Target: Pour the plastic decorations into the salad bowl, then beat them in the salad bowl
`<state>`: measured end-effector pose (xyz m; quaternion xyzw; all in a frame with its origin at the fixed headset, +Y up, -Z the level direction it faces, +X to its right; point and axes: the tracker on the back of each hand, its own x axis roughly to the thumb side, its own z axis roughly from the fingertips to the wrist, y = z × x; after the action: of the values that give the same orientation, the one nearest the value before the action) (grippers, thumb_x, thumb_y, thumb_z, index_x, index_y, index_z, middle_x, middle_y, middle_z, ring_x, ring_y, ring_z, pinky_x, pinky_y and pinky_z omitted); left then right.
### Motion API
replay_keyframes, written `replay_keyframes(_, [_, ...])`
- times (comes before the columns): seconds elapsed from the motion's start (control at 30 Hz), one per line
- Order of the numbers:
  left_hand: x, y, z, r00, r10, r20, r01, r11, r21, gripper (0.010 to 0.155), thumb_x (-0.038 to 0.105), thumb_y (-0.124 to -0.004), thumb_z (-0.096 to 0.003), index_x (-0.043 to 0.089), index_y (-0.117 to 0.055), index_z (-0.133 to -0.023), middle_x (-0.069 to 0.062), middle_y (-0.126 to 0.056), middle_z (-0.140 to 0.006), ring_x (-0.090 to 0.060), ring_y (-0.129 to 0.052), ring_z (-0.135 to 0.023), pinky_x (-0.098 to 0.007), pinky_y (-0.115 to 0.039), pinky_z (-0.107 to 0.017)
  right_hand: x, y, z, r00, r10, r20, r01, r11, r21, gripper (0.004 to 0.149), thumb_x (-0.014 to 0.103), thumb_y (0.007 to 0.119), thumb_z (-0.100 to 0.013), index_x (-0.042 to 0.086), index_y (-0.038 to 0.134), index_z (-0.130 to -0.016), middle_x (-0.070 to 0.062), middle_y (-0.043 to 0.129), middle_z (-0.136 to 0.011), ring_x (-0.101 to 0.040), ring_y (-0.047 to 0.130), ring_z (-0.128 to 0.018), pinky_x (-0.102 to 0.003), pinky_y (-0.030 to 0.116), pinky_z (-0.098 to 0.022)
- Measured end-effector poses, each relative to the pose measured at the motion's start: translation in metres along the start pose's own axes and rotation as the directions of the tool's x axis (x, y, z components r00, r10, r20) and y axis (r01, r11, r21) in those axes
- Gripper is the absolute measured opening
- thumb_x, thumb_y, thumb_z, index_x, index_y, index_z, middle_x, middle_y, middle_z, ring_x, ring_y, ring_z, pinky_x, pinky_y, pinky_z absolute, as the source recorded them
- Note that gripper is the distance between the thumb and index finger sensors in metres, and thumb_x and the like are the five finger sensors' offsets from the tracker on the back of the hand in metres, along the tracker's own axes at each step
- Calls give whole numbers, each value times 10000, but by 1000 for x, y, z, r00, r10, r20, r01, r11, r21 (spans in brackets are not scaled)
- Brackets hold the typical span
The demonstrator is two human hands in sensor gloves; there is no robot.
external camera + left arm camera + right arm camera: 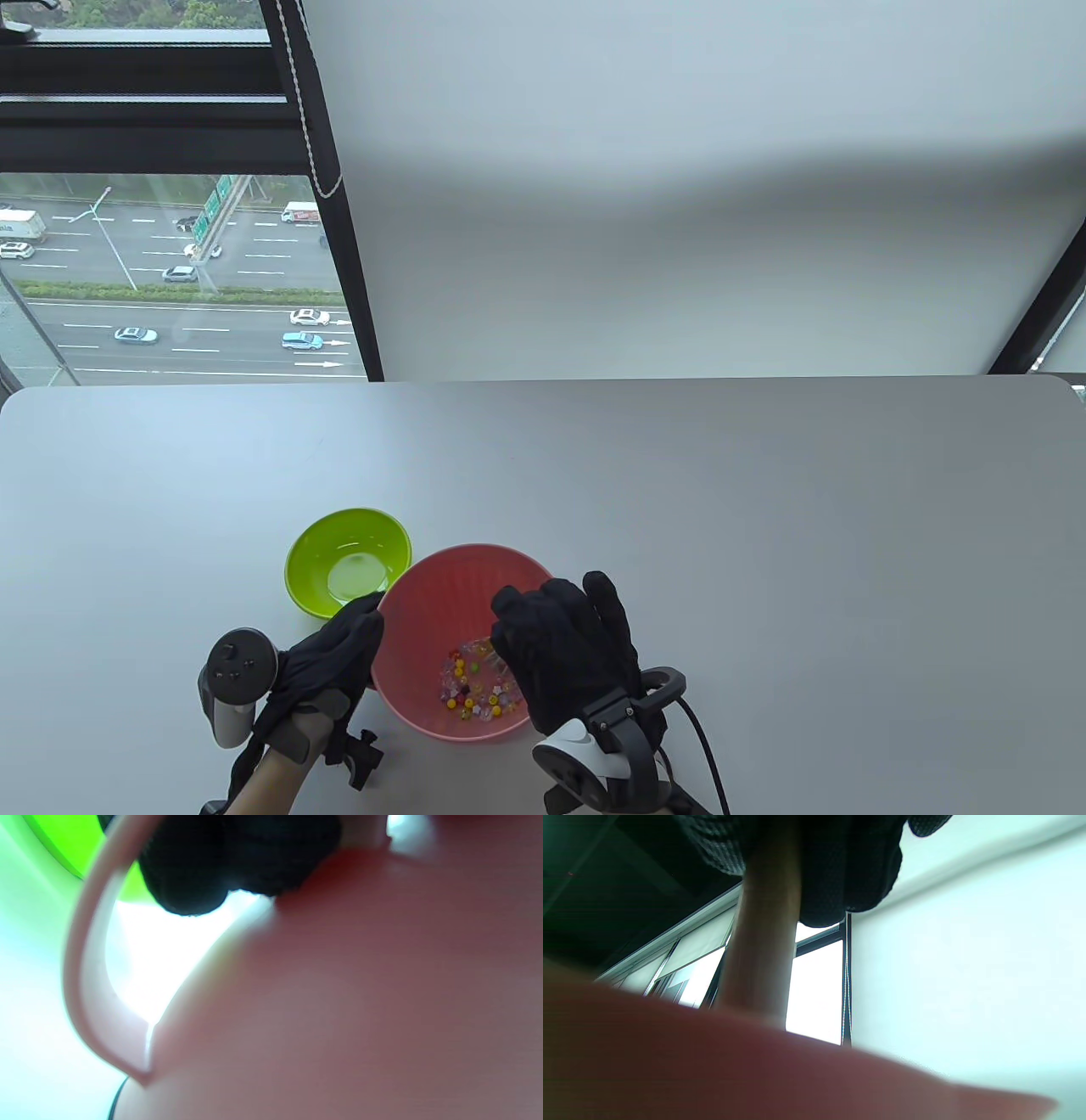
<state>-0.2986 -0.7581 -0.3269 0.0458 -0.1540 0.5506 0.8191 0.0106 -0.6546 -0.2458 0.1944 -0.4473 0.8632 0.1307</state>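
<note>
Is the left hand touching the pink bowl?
Touching. In the table view the left hand's fingers rest on the pink bowl's left rim, and the left wrist view shows the gloved fingertips pressed against its rim.

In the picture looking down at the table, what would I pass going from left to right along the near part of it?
Tracker on the left hand → left hand → green bowl → pink salad bowl with plastic decorations → right hand.

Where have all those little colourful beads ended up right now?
In the table view the plastic decorations lie at the bottom of the pink salad bowl, between the two gloved hands, with the green bowl just to its left.
</note>
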Motion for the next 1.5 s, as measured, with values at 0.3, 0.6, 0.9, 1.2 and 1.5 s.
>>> replay_keyframes(0.3, [0, 0, 0, 1000, 1, -1, -1, 1000, -3, 713, 637, -584, -557, 61, -736, -950, 1, -934, -436, -293, -955, -519, -557, -662, -658, -2, -2, -1, 991, -110, -70, 111, 994, 9, 460, 521, 652, -601, 334, 642, -1021, 95, 910, -748, -218, 837, -773, -508, 445, -784])
replay_keyframes(0.6, [0, 0, 0, 1000, 2, -1, -2, 1000, -3, 713, 636, -584, -557, 61, -736, -950, 0, -934, -435, -294, -956, -518, -558, -662, -657, 5, 5, 2, 989, -130, -66, 132, 991, 25, 465, 559, 769, -542, 337, 713, -947, 123, 951, -754, -187, 901, -762, -492, 501, -773])
replay_keyframes(0.9, [0, 0, 0, 1000, 2, -1, -2, 1000, -3, 714, 636, -583, -557, 60, -735, -950, 1, -934, -436, -294, -955, -519, -557, -662, -658, 7, 2, 1, 999, -45, -15, 45, 999, 4, 450, 538, 785, -549, 339, 710, -946, 118, 945, -768, -194, 884, -783, -496, 491, -775])
replay_keyframes(1.2, [0, 0, 0, 1000, 3, -1, -3, 1000, -4, 714, 636, -583, -557, 59, -735, -950, 1, -934, -437, -293, -955, -519, -557, -661, -659, 3, -2, 0, 1000, -5, -6, 5, 1000, -13, 446, 526, 750, -571, 339, 686, -971, 104, 927, -763, -207, 851, -790, -498, 473, -779])
replay_keyframes(1.5, [0, 0, 0, 1000, 4, -1, -4, 1000, -4, 714, 637, -584, -556, 60, -736, -949, 1, -934, -436, -293, -955, -519, -558, -662, -657, -2, -7, -2, 997, -58, -48, 58, 998, -16, 446, 511, 690, -593, 335, 668, -1002, 83, 922, -741, -225, 834, -778, -506, 450, -780])
